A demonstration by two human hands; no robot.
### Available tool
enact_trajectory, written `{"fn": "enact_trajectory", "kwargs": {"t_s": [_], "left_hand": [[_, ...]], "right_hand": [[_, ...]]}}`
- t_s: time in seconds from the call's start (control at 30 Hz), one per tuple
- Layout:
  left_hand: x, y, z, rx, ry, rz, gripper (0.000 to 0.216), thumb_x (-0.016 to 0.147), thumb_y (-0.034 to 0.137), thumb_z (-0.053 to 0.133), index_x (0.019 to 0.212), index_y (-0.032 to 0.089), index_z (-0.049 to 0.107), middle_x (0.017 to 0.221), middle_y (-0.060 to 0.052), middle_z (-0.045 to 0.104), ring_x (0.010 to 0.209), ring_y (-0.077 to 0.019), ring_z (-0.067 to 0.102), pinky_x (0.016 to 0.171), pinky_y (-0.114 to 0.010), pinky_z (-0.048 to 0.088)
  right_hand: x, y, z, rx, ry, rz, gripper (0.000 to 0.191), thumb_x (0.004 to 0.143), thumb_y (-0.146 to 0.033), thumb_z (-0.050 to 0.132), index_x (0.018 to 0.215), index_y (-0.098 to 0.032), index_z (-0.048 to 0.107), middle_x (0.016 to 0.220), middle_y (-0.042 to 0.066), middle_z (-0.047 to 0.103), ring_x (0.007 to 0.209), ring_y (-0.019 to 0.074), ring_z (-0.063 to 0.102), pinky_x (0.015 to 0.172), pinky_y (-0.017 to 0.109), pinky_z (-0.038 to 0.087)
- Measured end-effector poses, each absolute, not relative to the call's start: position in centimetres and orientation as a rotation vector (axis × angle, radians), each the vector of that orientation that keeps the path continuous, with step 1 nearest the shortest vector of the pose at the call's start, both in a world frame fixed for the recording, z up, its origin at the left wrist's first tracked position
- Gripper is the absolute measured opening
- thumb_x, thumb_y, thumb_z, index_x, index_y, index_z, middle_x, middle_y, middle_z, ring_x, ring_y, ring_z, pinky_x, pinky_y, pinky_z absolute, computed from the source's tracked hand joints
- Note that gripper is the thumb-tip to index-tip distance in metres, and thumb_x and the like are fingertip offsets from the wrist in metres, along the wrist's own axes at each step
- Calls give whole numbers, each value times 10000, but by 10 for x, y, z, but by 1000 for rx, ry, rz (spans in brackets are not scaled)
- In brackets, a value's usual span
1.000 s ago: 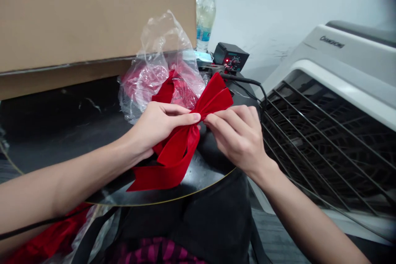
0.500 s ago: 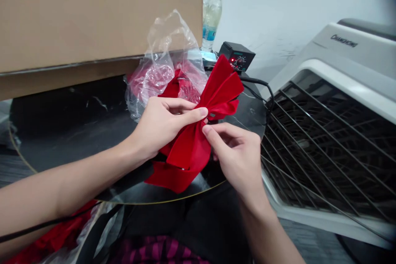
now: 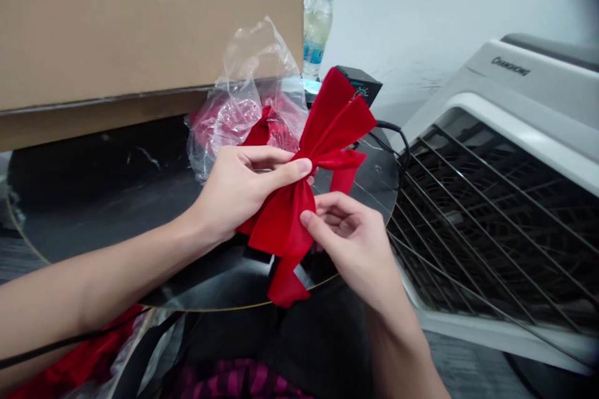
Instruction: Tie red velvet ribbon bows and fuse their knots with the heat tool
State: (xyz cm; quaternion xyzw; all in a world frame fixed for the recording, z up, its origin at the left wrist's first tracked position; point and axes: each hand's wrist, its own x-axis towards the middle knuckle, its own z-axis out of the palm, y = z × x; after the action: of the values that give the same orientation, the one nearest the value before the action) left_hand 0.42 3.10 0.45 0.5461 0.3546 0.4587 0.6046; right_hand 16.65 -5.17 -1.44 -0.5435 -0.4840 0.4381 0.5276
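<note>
While the left hand point(image 3: 246, 193) is pinching the gathered middle of the red velvet bow point(image 3: 285, 218) above the black tabletop point(image 3: 93, 199), the right hand point(image 3: 358, 246) is touching its lower edge with spread fingers, loops and tails already formed.

A ribbon bow point(image 3: 285, 218) hangs over the table point(image 3: 93, 212), before a plastic bag point(image 3: 229, 81).
</note>
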Motion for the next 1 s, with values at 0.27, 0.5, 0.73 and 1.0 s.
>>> {"fn": "enact_trajectory", "kwargs": {"t_s": [0.27, 0.5, 0.73, 1.0], "left_hand": [[1, 40, 14, 1164, 915, 1159, 191, 733, 356, 895, 828, 199, 841, 788, -36, 815, 706, -205, 775, 604, -248, 612], [-1, 44, 15, 1215, 924, 1227, 225, 753, 405, 878, 827, 196, 837, 833, -42, 822, 709, -201, 762, 609, -252, 606], [-1, 42, 9, 1308, 887, 1232, 208, 725, 372, 909, 848, 211, 860, 837, -28, 827, 723, -171, 744, 632, -206, 577], [-2, 38, 9, 1400, 872, 1191, 172, 727, 320, 911, 867, 229, 868, 870, -22, 838, 801, -199, 772, 693, -218, 609]], "right_hand": [[153, -99, -22, -1420, -1231, 1854, 134, 858, -252, 703, 779, -199, 610, 575, -70, 583, 395, 47, 468, 348, 139, 308], [193, -119, -12, -1492, -1814, 1877, 66, 783, -236, 811, 821, -220, 760, 563, -71, 613, 436, 50, 503, 396, 139, 314], [174, -59, 8, -1442, -1344, 706, 242, 900, -429, 760, 1045, -236, 771, 837, 8, 770, 602, 100, 661, 496, 179, 492], [148, -33, 6, -1416, -1578, 133, 114, 943, -240, 678, 950, -183, 776, 763, -11, 746, 569, 86, 609, 648, 215, 525]]}}
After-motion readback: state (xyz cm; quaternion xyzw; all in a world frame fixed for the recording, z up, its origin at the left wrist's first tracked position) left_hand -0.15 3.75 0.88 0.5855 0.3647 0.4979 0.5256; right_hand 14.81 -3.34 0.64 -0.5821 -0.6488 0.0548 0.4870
